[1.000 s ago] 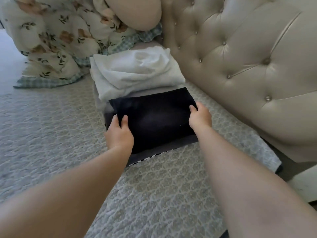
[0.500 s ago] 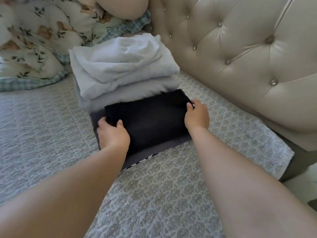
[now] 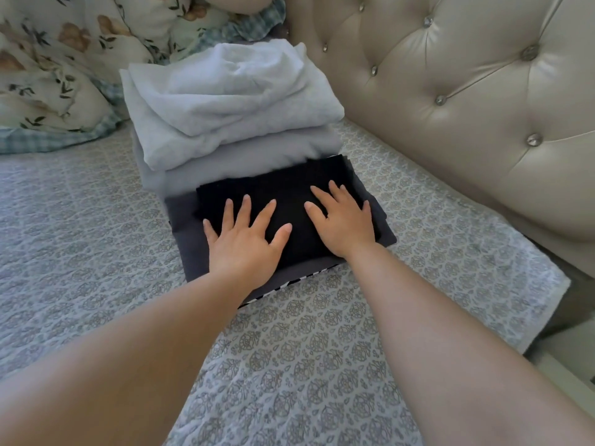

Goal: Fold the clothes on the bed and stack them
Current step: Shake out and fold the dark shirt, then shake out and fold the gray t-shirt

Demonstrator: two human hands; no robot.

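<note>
A folded black garment (image 3: 280, 194) lies on top of a dark grey folded piece (image 3: 186, 233), with a black-and-white striped edge (image 3: 289, 282) showing underneath. My left hand (image 3: 244, 239) and my right hand (image 3: 344, 217) both lie flat on the black garment, fingers spread and straight, pressing down. Just behind stands a taller stack of folded pale grey clothes (image 3: 225, 101), touching the dark pile.
The patterned grey quilt (image 3: 80, 236) covers the bed all around. A tufted beige headboard (image 3: 467, 91) rises at the right. A floral duvet (image 3: 58, 59) is bunched at the back left. The quilt's edge (image 3: 547, 300) drops off at the right.
My hands let go of the black garment's sides and now lie flat on its top. The view has moved closer to the stack.
</note>
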